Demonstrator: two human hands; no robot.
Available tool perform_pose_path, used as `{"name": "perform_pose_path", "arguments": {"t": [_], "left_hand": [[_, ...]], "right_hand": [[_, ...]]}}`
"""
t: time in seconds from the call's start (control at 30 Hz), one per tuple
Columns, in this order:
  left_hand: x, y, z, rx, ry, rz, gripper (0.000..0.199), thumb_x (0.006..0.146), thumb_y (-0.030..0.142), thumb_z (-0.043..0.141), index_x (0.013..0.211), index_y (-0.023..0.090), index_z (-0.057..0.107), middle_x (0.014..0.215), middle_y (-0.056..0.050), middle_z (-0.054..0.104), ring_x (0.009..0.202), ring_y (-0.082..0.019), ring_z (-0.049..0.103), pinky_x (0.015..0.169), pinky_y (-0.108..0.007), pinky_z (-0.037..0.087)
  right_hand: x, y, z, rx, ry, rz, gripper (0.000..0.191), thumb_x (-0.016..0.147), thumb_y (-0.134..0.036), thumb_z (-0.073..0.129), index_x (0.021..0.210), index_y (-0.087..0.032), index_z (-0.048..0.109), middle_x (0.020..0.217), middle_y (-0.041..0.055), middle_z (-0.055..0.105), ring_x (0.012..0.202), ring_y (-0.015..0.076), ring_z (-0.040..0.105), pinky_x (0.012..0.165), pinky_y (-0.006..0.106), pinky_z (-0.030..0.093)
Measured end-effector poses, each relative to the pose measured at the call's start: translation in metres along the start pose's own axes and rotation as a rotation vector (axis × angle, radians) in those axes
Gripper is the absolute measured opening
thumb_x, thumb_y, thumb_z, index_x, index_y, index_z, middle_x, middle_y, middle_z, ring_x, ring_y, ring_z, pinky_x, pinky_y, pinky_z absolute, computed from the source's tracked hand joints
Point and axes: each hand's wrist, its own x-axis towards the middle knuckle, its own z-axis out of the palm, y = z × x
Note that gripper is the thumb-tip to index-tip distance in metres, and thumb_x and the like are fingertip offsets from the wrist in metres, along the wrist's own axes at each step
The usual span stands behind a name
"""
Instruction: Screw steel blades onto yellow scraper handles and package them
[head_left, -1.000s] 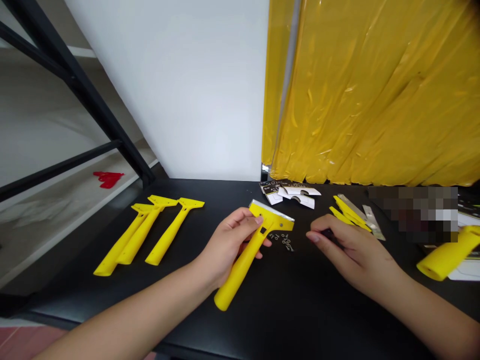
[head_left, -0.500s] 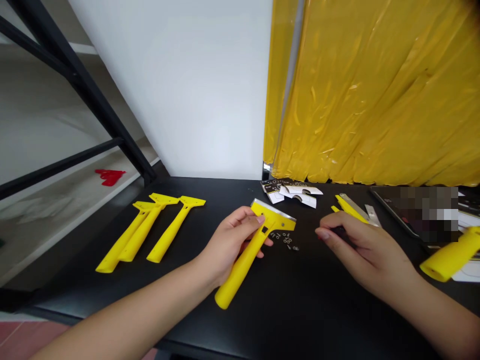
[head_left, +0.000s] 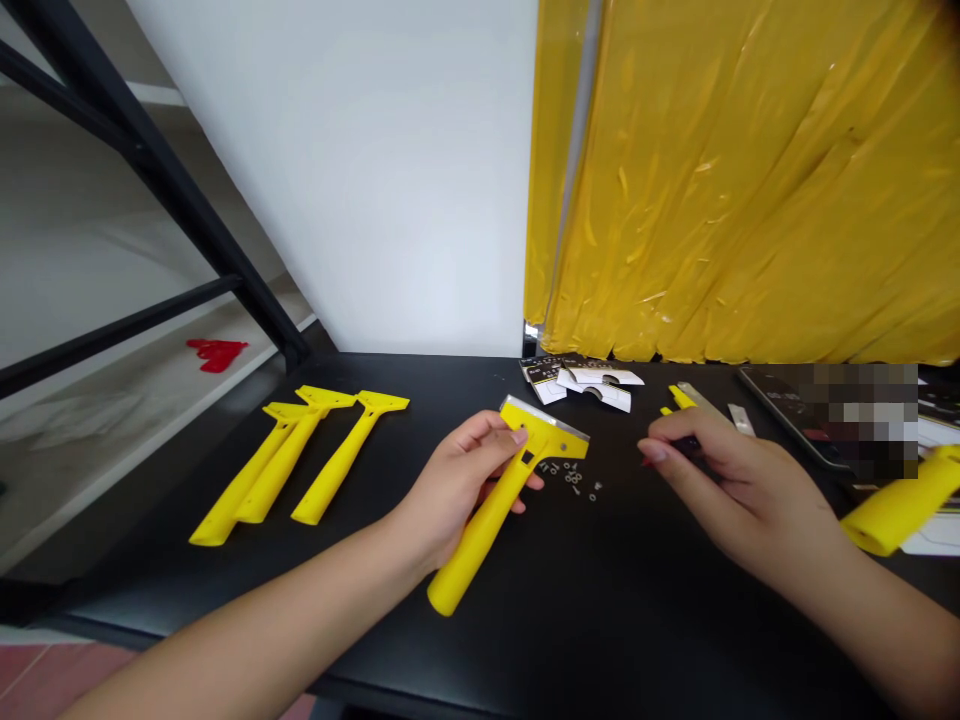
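Note:
My left hand (head_left: pixel 469 475) is closed around a yellow scraper (head_left: pixel 487 525), thumb on its head. A metal strip runs along the scraper's top edge and a screw shows at the right of the head. Apart from it on the right, my right hand (head_left: pixel 720 480) is pinched shut. Something dark shows between its fingers, with a bit of red by the fingertips; its kind is mostly hidden. Between the hands, small nuts and screws (head_left: pixel 572 478) lie scattered on the black table (head_left: pixel 555 620).
Several yellow scraper handles (head_left: pixel 337 460) lie at left. Folded cards (head_left: pixel 596 388) sit at the back. Behind my right hand are yellow pieces and metal strips (head_left: pixel 741 418). A dark screen device (head_left: pixel 780 410) and another yellow handle (head_left: pixel 892 515) are at far right. A black frame (head_left: pixel 180 220) stands left.
Small parts near the scraper head lie slightly differently, one ring now apart from the others. My right hand has shifted slightly and more red shows at its fingertips. The left hand keeps its hold.

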Motion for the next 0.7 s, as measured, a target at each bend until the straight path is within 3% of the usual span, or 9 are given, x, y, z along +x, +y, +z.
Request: {"name": "perform_pose_path", "arguments": {"t": [0.7], "left_hand": [[0.0006,-0.0007,-0.0004,0.001,0.005,-0.008,0.033,0.089,0.043,0.085,0.091,0.022,0.06,0.088,-0.002,0.072,0.075,-0.019,0.076,0.056,-0.023,0.06]], "right_hand": [[0.0009,0.0044,0.0019,-0.002,-0.06,0.03,0.018,0.109,-0.043,0.056,0.102,-0.028,0.063,0.075,-0.0024,0.067,0.062,0.0158,0.062,0.056,0.028,0.046]]}}
